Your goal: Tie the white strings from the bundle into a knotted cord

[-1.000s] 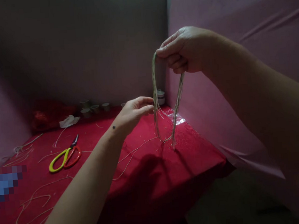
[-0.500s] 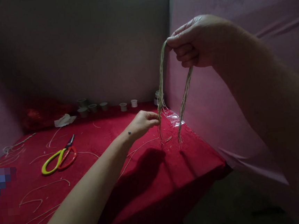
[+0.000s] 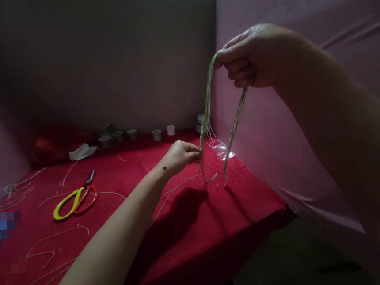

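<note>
My right hand (image 3: 245,58) is raised at the upper right, closed round a bundle of greenish-tan cords (image 3: 209,90). The bundle hangs down on both sides of the fist, one length to the left and a second length below the palm. Lower down, my left hand (image 3: 186,152) pinches strands near the bottom of the left length; its fingertips are partly hidden behind the cords. Both loose ends dangle close above the red cloth, where their shadows fall.
Scissors (image 3: 76,202) with one yellow and one red handle lie on the red-covered table (image 3: 199,248). Loose cords are scattered about the left side. Several small spools (image 3: 118,137) line the back, with crumpled white tissue (image 3: 83,152). A pink cloth wall (image 3: 307,119) bounds the right.
My right hand has shifted slightly right and down with the cord bundle. The bundle's lower ends have swung a little left. My left hand is almost where it was, still pinching.
</note>
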Action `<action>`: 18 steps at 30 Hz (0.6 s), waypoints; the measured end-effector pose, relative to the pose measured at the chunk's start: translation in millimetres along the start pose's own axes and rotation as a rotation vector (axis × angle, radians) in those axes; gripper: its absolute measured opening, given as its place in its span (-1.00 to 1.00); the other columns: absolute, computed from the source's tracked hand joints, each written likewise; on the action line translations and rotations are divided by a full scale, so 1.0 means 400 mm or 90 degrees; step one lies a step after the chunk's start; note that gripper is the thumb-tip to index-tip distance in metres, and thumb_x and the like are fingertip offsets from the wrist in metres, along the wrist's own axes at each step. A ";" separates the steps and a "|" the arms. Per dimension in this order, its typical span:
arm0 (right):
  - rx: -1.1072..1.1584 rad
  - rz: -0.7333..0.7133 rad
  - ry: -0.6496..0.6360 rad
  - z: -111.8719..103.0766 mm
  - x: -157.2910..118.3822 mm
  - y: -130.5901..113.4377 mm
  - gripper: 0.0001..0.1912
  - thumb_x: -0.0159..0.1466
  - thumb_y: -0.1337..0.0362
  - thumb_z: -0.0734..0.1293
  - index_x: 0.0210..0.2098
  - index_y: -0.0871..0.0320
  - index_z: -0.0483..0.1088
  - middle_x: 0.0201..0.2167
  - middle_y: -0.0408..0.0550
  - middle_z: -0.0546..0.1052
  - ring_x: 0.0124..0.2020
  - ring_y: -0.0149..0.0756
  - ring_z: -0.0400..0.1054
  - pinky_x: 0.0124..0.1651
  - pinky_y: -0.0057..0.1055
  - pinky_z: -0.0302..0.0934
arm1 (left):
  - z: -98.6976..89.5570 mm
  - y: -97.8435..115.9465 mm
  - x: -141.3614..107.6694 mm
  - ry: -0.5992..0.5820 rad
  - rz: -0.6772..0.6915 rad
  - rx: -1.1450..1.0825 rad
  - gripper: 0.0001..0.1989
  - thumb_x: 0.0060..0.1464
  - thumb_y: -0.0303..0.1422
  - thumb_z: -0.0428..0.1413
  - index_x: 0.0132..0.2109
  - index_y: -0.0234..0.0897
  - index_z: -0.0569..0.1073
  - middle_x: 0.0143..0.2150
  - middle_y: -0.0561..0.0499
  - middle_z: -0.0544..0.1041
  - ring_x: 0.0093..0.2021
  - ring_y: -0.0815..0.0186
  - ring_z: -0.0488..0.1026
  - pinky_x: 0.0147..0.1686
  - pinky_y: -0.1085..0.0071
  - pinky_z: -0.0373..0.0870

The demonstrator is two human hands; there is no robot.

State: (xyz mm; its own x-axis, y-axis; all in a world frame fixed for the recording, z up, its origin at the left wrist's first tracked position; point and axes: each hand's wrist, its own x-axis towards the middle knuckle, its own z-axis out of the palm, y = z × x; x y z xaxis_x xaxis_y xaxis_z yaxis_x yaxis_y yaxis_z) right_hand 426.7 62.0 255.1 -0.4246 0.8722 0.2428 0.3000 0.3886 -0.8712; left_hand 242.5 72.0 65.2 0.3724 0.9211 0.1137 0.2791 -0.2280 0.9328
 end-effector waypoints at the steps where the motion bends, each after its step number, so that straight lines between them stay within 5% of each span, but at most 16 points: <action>1: -0.001 0.004 0.002 -0.003 0.000 0.002 -0.86 0.23 0.39 0.20 -0.45 0.30 0.29 -0.77 -0.32 -0.13 -0.72 -0.61 -0.30 -0.67 -0.59 -0.36 | -0.001 -0.001 0.000 0.001 0.003 0.000 -0.87 -0.06 -0.49 0.06 -0.38 -0.42 0.51 -0.50 -0.05 0.53 -0.51 0.41 0.42 -0.46 0.47 0.33; 18: 0.007 0.030 -0.009 -0.050 -0.022 0.034 -0.83 0.25 0.37 0.16 -0.48 0.22 0.23 -0.72 -0.31 -0.19 -0.71 -0.61 -0.33 -0.63 -0.60 -0.34 | -0.044 -0.025 0.012 0.033 0.037 0.090 -0.80 -0.21 -0.56 0.02 -0.43 -0.36 0.52 -0.47 -0.01 0.56 -0.39 0.33 0.48 -0.24 0.38 0.40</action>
State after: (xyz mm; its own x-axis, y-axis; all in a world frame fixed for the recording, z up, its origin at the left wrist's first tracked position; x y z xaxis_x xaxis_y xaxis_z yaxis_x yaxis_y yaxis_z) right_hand 451.5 65.6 249.5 -0.4220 0.8853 0.1954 0.3110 0.3438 -0.8861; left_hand 226.0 84.2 62.6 0.3466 0.9193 0.1862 0.3825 -0.3198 0.8669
